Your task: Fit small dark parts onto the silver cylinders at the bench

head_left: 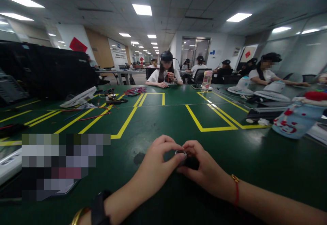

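Observation:
Just above the green table, my left hand (160,156) and my right hand (208,170) meet at the fingertips. Between them is a small round thing with a pale, shiny ring-shaped rim (180,152). My left thumb and forefinger pinch it by this rim. From the other side, my right fingers and thumb curl around its darker part, which is mostly hidden; its kind is not clear. A dark watch strap (100,208) circles my left wrist, and a red cord bracelet (236,191) my right.
Yellow tape lines (219,129) mark the green tabletop (153,126). At left are a white fan (79,97), loose wires (95,116) and a phone-like slab (67,188), largely pixelated. A blue cup (293,119) stands at right, a bottle (206,80) farther back. Someone (166,73) sits opposite.

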`<state>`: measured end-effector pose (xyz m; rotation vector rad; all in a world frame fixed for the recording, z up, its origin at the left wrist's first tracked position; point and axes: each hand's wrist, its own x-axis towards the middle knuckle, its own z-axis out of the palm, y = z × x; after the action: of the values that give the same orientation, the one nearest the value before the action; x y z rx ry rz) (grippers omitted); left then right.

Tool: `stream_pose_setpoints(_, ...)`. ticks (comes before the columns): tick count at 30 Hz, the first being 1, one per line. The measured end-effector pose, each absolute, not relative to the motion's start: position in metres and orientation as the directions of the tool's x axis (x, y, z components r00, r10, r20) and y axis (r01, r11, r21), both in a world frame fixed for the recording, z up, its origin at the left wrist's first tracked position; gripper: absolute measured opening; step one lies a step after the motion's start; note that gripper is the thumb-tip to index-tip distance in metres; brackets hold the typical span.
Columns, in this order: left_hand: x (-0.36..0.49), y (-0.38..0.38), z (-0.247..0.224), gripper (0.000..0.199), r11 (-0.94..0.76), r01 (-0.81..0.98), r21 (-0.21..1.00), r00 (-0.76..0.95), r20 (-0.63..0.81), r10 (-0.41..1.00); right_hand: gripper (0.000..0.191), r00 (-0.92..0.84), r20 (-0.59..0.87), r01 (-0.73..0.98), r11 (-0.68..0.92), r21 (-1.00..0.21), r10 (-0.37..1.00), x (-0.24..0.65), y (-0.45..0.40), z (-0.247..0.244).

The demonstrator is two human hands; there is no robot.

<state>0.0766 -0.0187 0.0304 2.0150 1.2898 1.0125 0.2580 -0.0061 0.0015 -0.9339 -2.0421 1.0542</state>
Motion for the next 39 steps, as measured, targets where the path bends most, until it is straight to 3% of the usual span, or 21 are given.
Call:
stream_pose_setpoints(3,0.075,-0.015,0.031,0.022,-0.338,0.448,0.828,0.164,0.296,0.941,0.046,-0.533,0.263,0.332,0.485,-0.809,0.804,0.26,-0.005,0.004)
stream_pose_setpoints(7,0.066,-0.013,0.023,0.022,-0.32,0.458,0.83,0.147,0.284,0.948,0.045,-0.532,0.289,0.402,0.538,-0.741,0.796,0.266,-0.003,0.005)
stream_pose_setpoints(13,0.065,-0.01,-0.001,0.014,-0.374,0.695,0.614,0.321,0.2,0.926,0.038,-0.521,0.335,0.486,0.596,-0.64,0.785,0.275,-0.003,0.005)
stream_pose_setpoints(15,0.064,-0.008,-0.002,0.016,-0.377,0.714,0.59,0.343,0.174,0.923,0.037,-0.502,0.337,0.5,0.585,-0.639,0.796,0.278,-0.002,0.008)
stream_pose_setpoints(20,0.036,-0.007,0.011,0.035,-0.261,0.592,0.762,0.215,0.162,0.963,0.046,-0.165,0.359,0.638,0.377,-0.671,0.919,0.323,0.028,0.024)
stream_pose_setpoints(25,-0.006,-0.002,0.007,0.04,-0.098,0.561,0.822,-0.033,0.141,0.99,0.048,0.195,0.489,0.907,0.033,-0.419,0.85,0.438,0.074,0.016)
stream_pose_setpoints(28,-0.015,0.001,-0.001,0.044,-0.03,0.444,0.895,-0.124,0.095,0.988,0.048,0.238,0.44,0.932,-0.076,-0.355,0.866,0.486,0.083,0.004)
stream_pose_setpoints(30,-0.014,0.002,-0.004,0.044,-0.025,0.408,0.913,-0.149,0.094,0.984,0.053,0.243,0.488,0.954,-0.114,-0.278,0.838,0.488,0.079,0.002)
stream_pose_setpoints(33,-0.011,0.003,-0.005,0.044,-0.027,0.415,0.91,-0.149,0.097,0.984,0.064,0.125,0.694,0.991,-0.065,-0.113,0.709,0.443,0.06,0.008)
stream_pose_setpoints(35,-0.01,0.003,-0.005,0.043,-0.028,0.428,0.903,-0.141,0.097,0.985,0.056,-0.113,0.674,0.978,0.2,-0.053,0.73,0.392,0.041,0.013)
stream_pose_setpoints(37,-0.01,0.002,-0.004,0.042,-0.035,0.435,0.9,-0.136,0.104,0.985,0.043,-0.411,0.449,0.832,0.528,-0.172,0.794,0.336,0.022,0.014)
stream_pose_setpoints(39,-0.012,0.001,-0.004,0.041,-0.045,0.437,0.898,-0.123,0.11,0.986,0.039,-0.56,0.307,0.699,0.637,-0.325,0.77,0.288,0.007,0.012)
